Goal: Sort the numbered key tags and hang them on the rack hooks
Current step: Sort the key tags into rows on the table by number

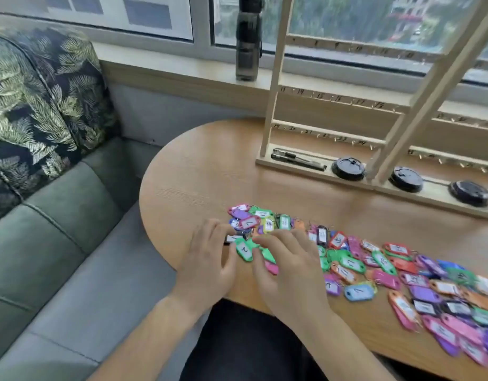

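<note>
Several coloured numbered key tags [380, 270] lie spread in a band across the wooden table [198, 171]. My left hand [209, 259] rests on the table's left end with loosely bent fingers touching the tags there, beside a green tag marked 2 [244, 250]. My right hand [289, 268] lies over the pile just to its right, fingers spread and relaxed on the tags. A pink tag marked 7 [249, 223] sits just beyond my fingertips. The wooden rack [330, 133], with numbered rails and small hooks, stands at the table's far side; no tags hang on it.
A dark water bottle [247, 39] stands on the window sill behind the rack. Black pens [297, 159] and three black round lids [348, 168] lie on the rack's base. A grey-green sofa [58, 243] with a leaf-patterned cushion [42, 105] is on the left.
</note>
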